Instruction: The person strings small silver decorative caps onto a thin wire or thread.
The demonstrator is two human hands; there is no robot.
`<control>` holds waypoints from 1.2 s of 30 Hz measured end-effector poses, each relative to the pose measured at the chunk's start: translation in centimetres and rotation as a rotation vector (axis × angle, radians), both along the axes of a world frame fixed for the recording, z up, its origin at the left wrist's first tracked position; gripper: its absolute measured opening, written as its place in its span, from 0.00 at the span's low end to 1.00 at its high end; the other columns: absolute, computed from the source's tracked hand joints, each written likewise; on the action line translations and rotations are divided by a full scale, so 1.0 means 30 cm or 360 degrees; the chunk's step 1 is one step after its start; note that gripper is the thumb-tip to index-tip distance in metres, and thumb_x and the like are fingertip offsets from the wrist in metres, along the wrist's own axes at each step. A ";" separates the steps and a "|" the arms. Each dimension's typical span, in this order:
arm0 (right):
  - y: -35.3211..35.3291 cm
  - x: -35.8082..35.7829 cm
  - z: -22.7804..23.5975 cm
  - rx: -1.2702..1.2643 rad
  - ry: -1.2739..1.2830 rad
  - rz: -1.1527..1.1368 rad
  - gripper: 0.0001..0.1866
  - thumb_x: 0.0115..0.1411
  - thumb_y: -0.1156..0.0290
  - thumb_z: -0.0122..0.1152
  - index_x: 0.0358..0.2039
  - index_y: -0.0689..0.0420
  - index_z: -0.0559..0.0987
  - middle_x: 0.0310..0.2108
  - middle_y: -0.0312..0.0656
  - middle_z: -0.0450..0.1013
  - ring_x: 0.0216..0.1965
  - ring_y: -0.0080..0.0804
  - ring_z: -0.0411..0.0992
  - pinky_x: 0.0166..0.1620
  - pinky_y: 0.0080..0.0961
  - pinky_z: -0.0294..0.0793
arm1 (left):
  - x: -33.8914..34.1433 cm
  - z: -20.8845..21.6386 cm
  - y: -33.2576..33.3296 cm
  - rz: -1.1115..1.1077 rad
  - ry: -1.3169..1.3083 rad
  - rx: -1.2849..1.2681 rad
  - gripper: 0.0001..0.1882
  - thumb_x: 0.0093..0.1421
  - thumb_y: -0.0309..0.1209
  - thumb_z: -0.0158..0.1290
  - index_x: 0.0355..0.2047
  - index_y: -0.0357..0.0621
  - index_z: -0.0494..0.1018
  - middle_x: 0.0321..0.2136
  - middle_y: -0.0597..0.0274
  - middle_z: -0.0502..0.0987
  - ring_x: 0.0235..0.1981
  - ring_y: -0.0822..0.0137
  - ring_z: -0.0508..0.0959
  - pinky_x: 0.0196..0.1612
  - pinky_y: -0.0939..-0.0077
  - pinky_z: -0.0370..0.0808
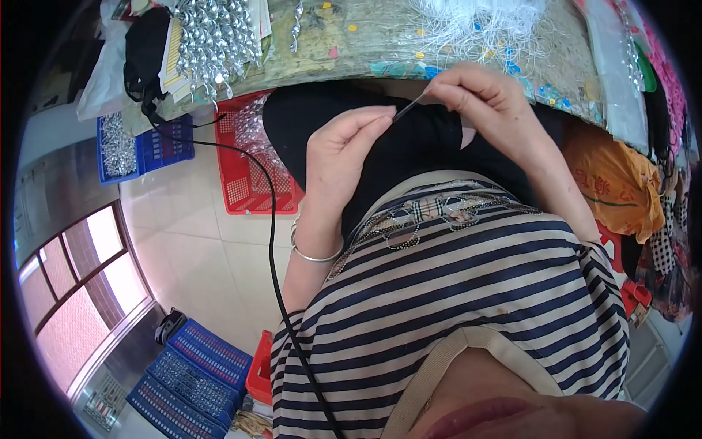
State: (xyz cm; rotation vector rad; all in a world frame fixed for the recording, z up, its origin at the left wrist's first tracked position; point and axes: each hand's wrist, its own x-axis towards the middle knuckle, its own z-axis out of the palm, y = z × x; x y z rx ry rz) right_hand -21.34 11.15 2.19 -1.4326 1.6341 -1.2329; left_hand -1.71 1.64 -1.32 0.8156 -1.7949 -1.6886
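Note:
Over my lap, a short thin thread [412, 104] is stretched taut, slanting up from left to right. Its lower end is pinched between the thumb and forefinger of my left hand [338, 154], which wears a bangle on its wrist. At the upper end my right hand [488, 104] is closed on it, close to the table's near edge. Whether anything small hangs on the thread is hidden by the fingertips. Just beyond the right hand, a bundle of white threads [486, 25] with loose ends lies on the table [351, 55].
Twisted clear pendants [216, 40] are heaped at the table's left, with one lone strand [296, 28] nearby. Red [241, 197] and blue baskets [161, 150] stand below. A black cable [273, 241] crosses my left side. An orange bag [610, 179] sits at right.

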 end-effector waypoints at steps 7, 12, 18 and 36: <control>-0.035 0.021 0.019 -0.0347 0.0660 -0.0003 0.04 0.58 0.76 0.56 0.32 0.61 0.77 0.25 0.38 0.70 0.30 0.25 0.70 0.35 0.20 0.67 | -0.079 0.089 0.020 0.0061 0.0057 0.0585 0.08 0.58 0.25 0.54 0.35 0.33 0.77 0.28 0.57 0.79 0.31 0.73 0.77 0.37 0.82 0.74; -0.021 0.006 -0.008 -0.0110 0.0091 -0.0062 0.05 0.58 0.75 0.57 0.33 0.62 0.77 0.29 0.36 0.71 0.33 0.21 0.71 0.35 0.16 0.69 | -0.063 0.073 0.036 0.0003 0.0125 0.0580 0.07 0.58 0.25 0.53 0.35 0.33 0.77 0.27 0.58 0.79 0.29 0.73 0.77 0.35 0.82 0.74; -0.019 -0.001 -0.016 0.0113 -0.0328 -0.0115 0.05 0.60 0.73 0.56 0.33 0.61 0.78 0.31 0.32 0.70 0.32 0.16 0.69 0.36 0.12 0.69 | -0.058 0.060 0.048 -0.0049 0.0086 0.0655 0.07 0.58 0.24 0.53 0.35 0.33 0.77 0.27 0.58 0.79 0.29 0.73 0.77 0.36 0.82 0.75; -0.034 0.000 -0.003 0.0116 -0.0198 0.0062 0.05 0.55 0.71 0.62 0.32 0.56 0.82 0.27 0.31 0.70 0.24 0.12 0.67 0.15 0.07 0.63 | -0.065 0.058 0.049 -0.0194 0.0035 0.0711 0.07 0.57 0.25 0.54 0.33 0.33 0.77 0.26 0.58 0.79 0.29 0.73 0.78 0.35 0.83 0.75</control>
